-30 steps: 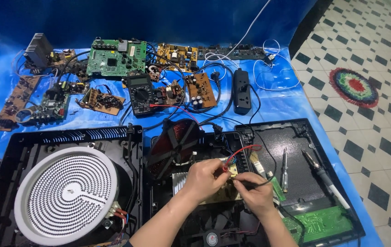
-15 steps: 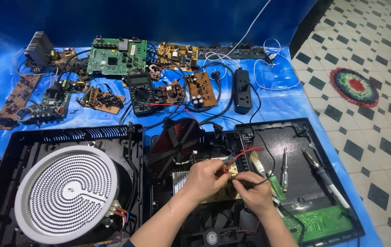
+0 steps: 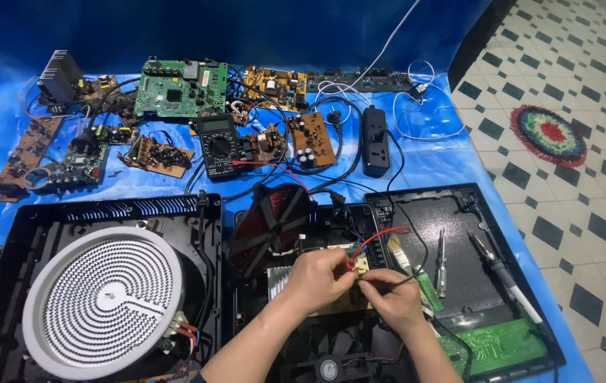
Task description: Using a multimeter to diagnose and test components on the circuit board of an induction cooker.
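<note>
While both hands met over the opened cooker chassis (image 3: 388, 206), the left hand (image 3: 321, 276) had its grip pinched together on a red probe (image 3: 352, 264), whose thin red lead (image 3: 381, 235) arched up and away. The right hand (image 3: 392, 298) had its fingers closed on a slim black probe (image 3: 397, 284); the tips of both probes were too small to make out against the yellowish circuit board (image 3: 360, 301) beneath. A dark, coppery round coil (image 3: 267, 227) stood tilted just beside the hands. To the left, a white ribbed spiral heating plate (image 3: 101, 299) lay in a black plastic housing (image 3: 104, 213) with a slotted vent. A black multimeter (image 3: 219, 145) with a round dial lay farther back among green and brown boards bristling with small parts, near a black power strip (image 3: 375, 149). A screwdriver (image 3: 441, 262) and a soldering iron (image 3: 505, 284) rested on the speckled black panel, near a green board (image 3: 491, 344).

Everything rested on a glossy, wrinkled blue sheet (image 3: 431, 163) that rose behind as a backdrop. A checkered tile floor (image 3: 587, 213) with a round multicoloured mat (image 3: 548, 135) lay to the right. Both forearms were cut off at the lower edge.
</note>
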